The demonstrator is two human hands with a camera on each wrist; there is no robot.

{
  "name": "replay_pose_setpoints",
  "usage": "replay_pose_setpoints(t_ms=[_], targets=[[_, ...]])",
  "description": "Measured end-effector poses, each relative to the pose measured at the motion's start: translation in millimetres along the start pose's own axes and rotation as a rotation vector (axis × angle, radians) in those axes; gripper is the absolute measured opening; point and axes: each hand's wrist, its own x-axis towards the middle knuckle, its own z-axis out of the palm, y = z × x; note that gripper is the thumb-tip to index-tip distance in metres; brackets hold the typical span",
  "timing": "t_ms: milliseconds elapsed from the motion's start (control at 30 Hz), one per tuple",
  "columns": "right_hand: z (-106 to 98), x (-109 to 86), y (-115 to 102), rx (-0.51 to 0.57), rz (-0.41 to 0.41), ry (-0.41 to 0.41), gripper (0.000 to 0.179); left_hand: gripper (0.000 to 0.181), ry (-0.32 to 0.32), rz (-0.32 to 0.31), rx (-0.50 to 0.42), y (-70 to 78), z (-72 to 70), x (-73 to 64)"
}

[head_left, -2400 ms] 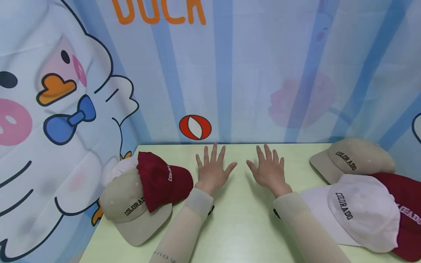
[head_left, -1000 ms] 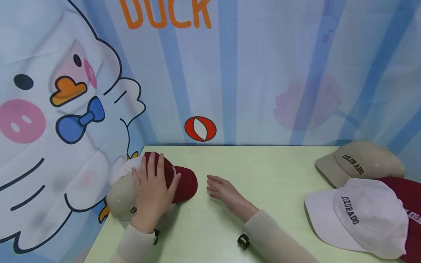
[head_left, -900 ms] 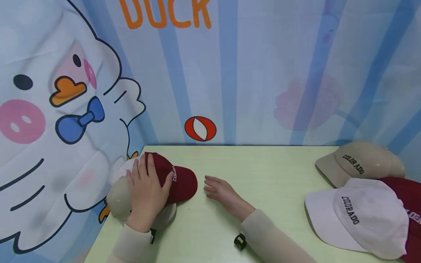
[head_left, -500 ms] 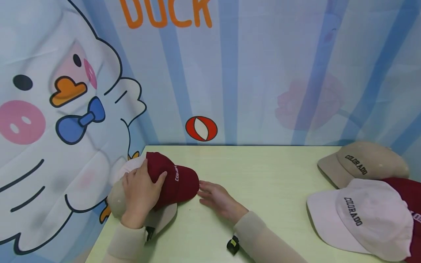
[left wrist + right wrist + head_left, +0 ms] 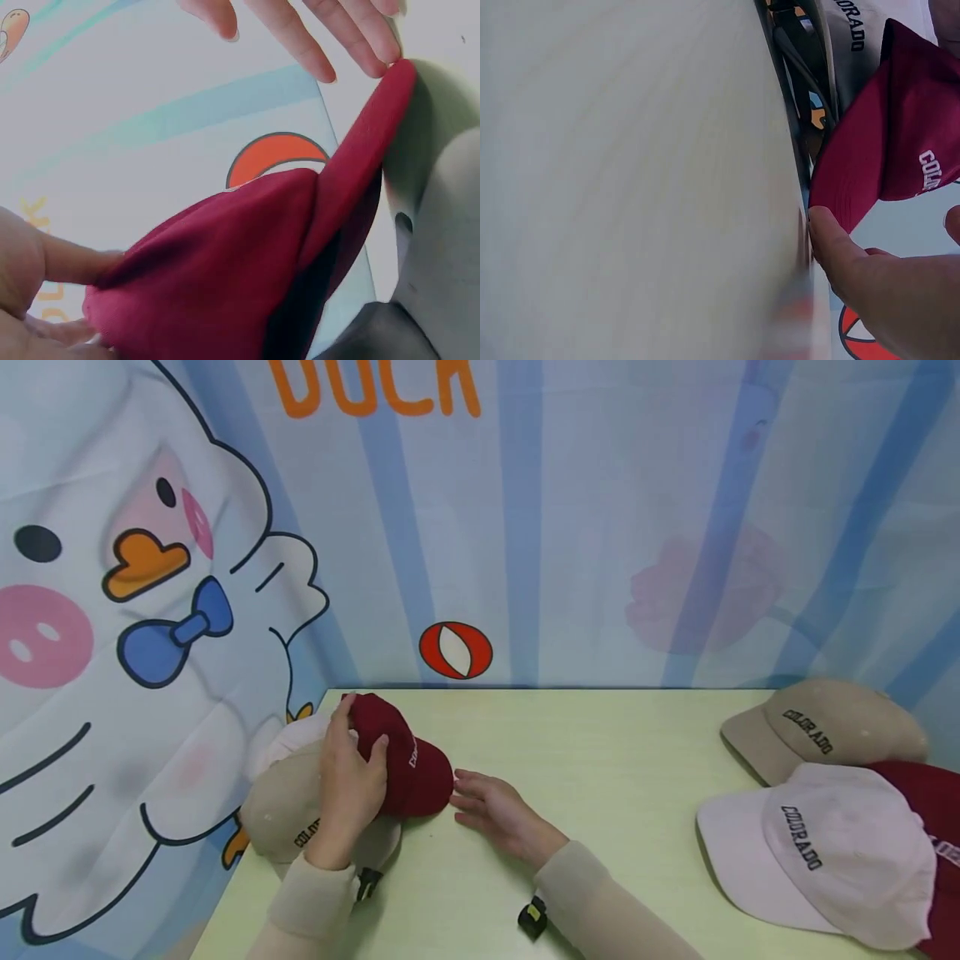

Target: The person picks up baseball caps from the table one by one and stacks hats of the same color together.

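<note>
A dark red baseball cap [image 5: 420,781] with white lettering is tilted above the pile at the table's left. My left hand [image 5: 352,785] pinches its crown between thumb and fingers; the left wrist view shows the cap's fabric [image 5: 217,262] creased there. At the tip of the brim, my right hand [image 5: 502,814] touches with fairly straight fingers. The right wrist view has one fingertip [image 5: 829,225] against the brim edge. Beneath and beside the red cap lie a beige cap [image 5: 281,802], partly hidden by my left hand, and a white cap [image 5: 292,735] behind it.
On the right of the pale yellow table [image 5: 600,760] are a beige cap [image 5: 847,727], a white cap [image 5: 847,860] and a dark red cap [image 5: 911,781], overlapping. A printed cloth backdrop [image 5: 577,527] rises along the back and left edges.
From spread over the table, both hands moved to the left pile. My left hand took hold of the red cap's crown and raised it slightly. My right hand came to its brim.
</note>
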Motion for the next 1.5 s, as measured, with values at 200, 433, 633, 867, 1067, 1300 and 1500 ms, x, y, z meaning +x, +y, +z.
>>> replay_pose_setpoints(t_ms=[200, 433, 633, 867, 1067, 1300, 1500], targets=[[-6.3, -2.2, -10.4, -0.029, -0.016, 0.017, 0.057, 0.069, -0.02, -0.032, -0.068, 7.2, 0.8, 2.0], [-15.8, -8.0, -32.2, -0.136, -0.1, 0.074, 0.051, 0.071, -0.188, -0.037, -0.219, 20.9, -0.9, 4.5], [-21.0, -14.7, -50.1, -0.275, -0.195, 0.14, 0.047, 0.072, -0.332, -0.035, -0.34, 29.1, 2.6, 6.5], [-31.9, -23.3, -71.2, -0.405, -0.279, 0.136, 0.049, 0.07, -0.53, 0.014, -0.481, 33.7, 9.8, 11.8], [-45.0, -29.7, -87.6, -0.537, -0.343, 0.115, 0.056, 0.07, -0.719, 0.065, -0.623, 33.1, 19.4, 19.9], [-55.8, -36.4, -96.8, -0.527, -0.357, 0.031, 0.043, 0.071, -0.867, 0.068, -0.738, 33.4, 33.1, 29.9], [-60.9, -37.6, -97.1, -0.409, -0.377, 0.076, 0.021, 0.06, -0.848, 0.044, -0.768, 25.1, 46.1, 36.6]])
